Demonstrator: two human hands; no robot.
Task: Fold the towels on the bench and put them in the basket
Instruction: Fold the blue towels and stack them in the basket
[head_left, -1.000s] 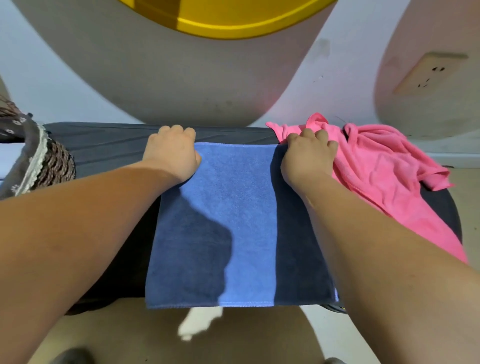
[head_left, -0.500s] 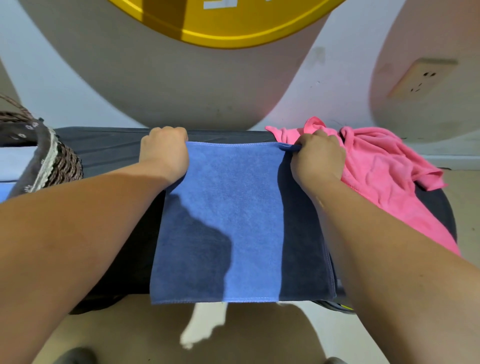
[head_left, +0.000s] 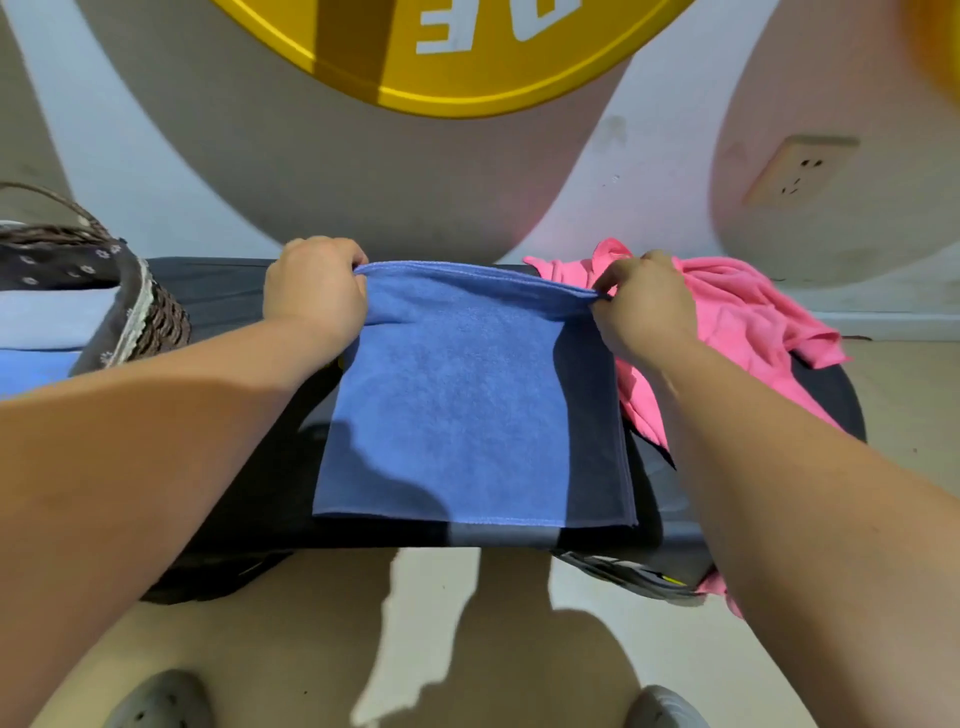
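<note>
While both hands hold its far edge, the blue towel lies on the dark table. Its near edge rests flat by the table's front and its far edge is lifted off the surface. Stacked hems along its right side suggest it is already doubled. The left hand grips the far-left corner w/ curled fingers. The right hand pinches the far-right corner btwn thumb & fingertips.

Probable step: drawing the far edge toward the near edge for another fold.

Risks:
- If either pinch catches only the top layer, the layers may slide apart & the hems won't meet.
- An uneven pull L vs R would skew the fold.
- The pink towel, crumpled just right of the blue towel, touches it and lies right against the right hand. It could be dragged along. Part of it hangs over the table front, so a tug might drop it to the floor.

Containers: a wicker basket w/ a dark flowered liner & lace trim stands well left of the blue towel. Pale-blue cloth shows inside, prob. a folded towel; the count can't be told.

Beyond the blue towel are a wall socket and a yellow sign.
</note>
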